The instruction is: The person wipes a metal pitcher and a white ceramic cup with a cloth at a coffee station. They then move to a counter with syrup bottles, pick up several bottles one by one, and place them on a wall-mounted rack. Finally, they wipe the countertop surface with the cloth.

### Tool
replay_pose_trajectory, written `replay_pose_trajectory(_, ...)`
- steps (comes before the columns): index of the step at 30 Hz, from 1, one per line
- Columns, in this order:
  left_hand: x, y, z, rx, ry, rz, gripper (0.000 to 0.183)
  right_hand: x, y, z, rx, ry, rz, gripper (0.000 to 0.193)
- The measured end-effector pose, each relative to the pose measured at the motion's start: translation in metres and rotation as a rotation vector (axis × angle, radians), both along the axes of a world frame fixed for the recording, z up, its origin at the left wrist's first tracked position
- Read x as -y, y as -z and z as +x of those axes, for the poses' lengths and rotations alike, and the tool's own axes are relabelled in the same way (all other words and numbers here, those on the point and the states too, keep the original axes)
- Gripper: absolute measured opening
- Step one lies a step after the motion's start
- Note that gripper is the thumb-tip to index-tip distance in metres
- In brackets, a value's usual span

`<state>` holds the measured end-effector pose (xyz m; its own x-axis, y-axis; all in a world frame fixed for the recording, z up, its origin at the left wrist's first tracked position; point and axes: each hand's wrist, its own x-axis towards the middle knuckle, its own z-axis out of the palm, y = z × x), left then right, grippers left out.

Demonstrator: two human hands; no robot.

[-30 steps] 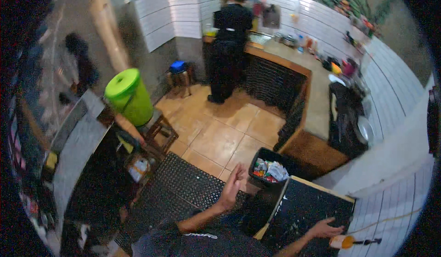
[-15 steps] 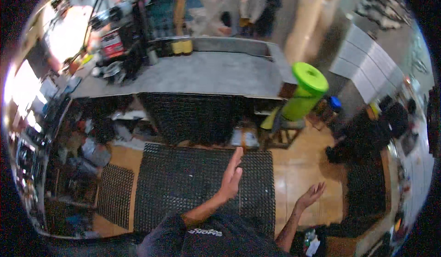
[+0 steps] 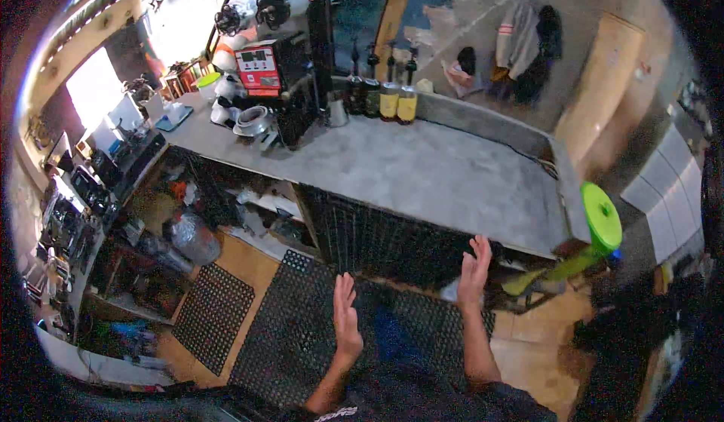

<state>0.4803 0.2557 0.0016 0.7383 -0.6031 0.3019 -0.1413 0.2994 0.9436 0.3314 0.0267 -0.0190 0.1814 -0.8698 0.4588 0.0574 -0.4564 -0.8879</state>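
My left hand [image 3: 348, 322] is held up in front of my body, fingers stretched out, with nothing in it. To its right and a bit farther forward is my right hand [image 3: 473, 277], also empty with its fingers extended. Both are above the black perforated floor mat [image 3: 279, 339]. Just beyond them runs a long grey counter [image 3: 445, 169], and my right hand is nearest its front edge. Whether either hand touches anything cannot be seen, but both look free in the air.
On the counter stand a red and black machine [image 3: 258, 71], a metal pitcher [image 3: 337, 111] and several pump bottles [image 3: 406, 101]. A bright green lidded bin [image 3: 602, 214] stands at its right end. A smaller mat [image 3: 213, 318] and a clear bag [image 3: 194, 237] are at the left.
My view has swung left, bringing the machine and bottles into clearer sight. My right hand has risen in front of the counter. Both hands stay open and empty.
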Motion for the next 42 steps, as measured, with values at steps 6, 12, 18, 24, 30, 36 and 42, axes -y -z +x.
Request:
replay_pose_trajectory(6, 0.095, -0.013, 0.113, 0.047, -0.121, -0.005, 0.086, 0.176, -0.029, 0.168, -0.044, -0.066, -0.056, 0.062)
replay_pose_trajectory(12, 0.154, -0.025, 0.207, 0.076, -0.212, -0.036, 0.078, 0.376, -0.058, 0.345, -0.006, -0.051, 0.033, 0.058)
replay_pose_trajectory(18, 0.153, 0.006, 0.262, -0.073, -0.22, 0.084, 0.069, 0.505, -0.04, 0.441, -0.44, 0.107, -0.208, 0.068)
replay_pose_trajectory(24, 0.184, -0.007, 0.319, -0.131, -0.112, 0.128, 0.055, 0.502, -0.036, 0.45, -0.389, 0.188, -0.047, 0.065)
replay_pose_trajectory(30, 0.229, -0.011, 0.382, -0.029, 0.169, 0.116, 0.052, 0.452, -0.015, 0.425, -0.363, 0.53, -0.233, 0.048)
replay_pose_trajectory(36, 0.264, 0.0, 0.393, -0.014, 0.541, 0.109, 0.052, 0.336, -0.022, 0.343, -0.464, 0.513, -0.108, 0.043)
replay_pose_trajectory(42, 0.274, 0.005, 0.35, -0.008, 0.828, 0.159, 0.057, 0.195, -0.032, 0.266, -0.461, 0.588, 0.069, 0.041)
